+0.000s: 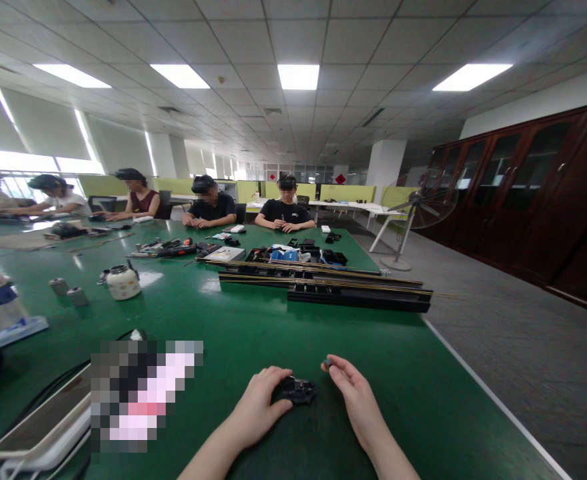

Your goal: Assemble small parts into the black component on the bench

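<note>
A small black part with metallic bits (299, 391) rests on the green table in front of me. My left hand (263, 399) curls round its left end, with the thumb on the near side and the fingers on the far side. Just to the right and slightly higher, my right hand (349, 383) pinches a tiny grey-green piece (327, 363) between thumb and fingertips. A gap separates that piece from the black part. What exactly the two objects are, I cannot make out.
Long black rails (358, 297) with thin brass-coloured rods lie across the table ahead. Behind are tools (178, 248) and a cluttered tray (286, 255). A white jar (123, 283), metal cylinders (77, 296) and a phone-like device (43, 417) stand left. Several people sit opposite. The table's edge (493, 393) runs at right.
</note>
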`<act>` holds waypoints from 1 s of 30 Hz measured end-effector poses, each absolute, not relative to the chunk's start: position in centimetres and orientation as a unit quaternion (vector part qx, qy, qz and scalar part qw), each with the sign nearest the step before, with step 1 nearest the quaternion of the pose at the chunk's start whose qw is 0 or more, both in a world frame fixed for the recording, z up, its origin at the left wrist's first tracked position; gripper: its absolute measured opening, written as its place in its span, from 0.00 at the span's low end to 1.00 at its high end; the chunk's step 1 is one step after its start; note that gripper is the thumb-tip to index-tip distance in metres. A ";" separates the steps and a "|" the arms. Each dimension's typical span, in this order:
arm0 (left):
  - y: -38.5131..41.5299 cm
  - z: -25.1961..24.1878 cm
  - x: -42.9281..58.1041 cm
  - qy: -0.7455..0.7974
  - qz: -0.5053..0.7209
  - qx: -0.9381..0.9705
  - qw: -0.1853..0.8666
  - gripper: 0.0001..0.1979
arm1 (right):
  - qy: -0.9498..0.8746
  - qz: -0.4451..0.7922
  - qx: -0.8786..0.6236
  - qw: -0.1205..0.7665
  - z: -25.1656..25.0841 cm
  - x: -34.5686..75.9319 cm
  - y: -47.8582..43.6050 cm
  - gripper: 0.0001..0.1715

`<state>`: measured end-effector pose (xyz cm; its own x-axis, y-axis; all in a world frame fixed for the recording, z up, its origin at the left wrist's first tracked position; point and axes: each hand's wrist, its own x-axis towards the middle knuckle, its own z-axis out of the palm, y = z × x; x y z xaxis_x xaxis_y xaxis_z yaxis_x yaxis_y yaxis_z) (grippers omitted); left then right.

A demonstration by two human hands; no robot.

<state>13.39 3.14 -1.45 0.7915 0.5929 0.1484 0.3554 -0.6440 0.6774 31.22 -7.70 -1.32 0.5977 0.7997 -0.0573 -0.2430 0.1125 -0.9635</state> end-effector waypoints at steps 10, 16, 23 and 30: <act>3.2 -1.4 13.4 0.262 0.186 0.887 0.330 0.22 | -0.244 0.379 -0.545 0.707 -1.8 31.3 -7.8 0.25; 3.3 -1.7 13.4 0.260 0.187 0.888 0.329 0.22 | -0.231 0.376 -0.530 0.724 -1.9 31.4 -7.7 0.26; 3.2 -1.6 13.3 0.257 0.187 0.891 0.324 0.21 | -0.224 0.375 -0.538 0.721 -1.7 31.5 -7.7 0.26; 3.2 -1.4 13.3 0.265 0.181 0.889 0.327 0.21 | -0.218 0.372 -0.535 0.727 -1.4 31.3 -7.8 0.24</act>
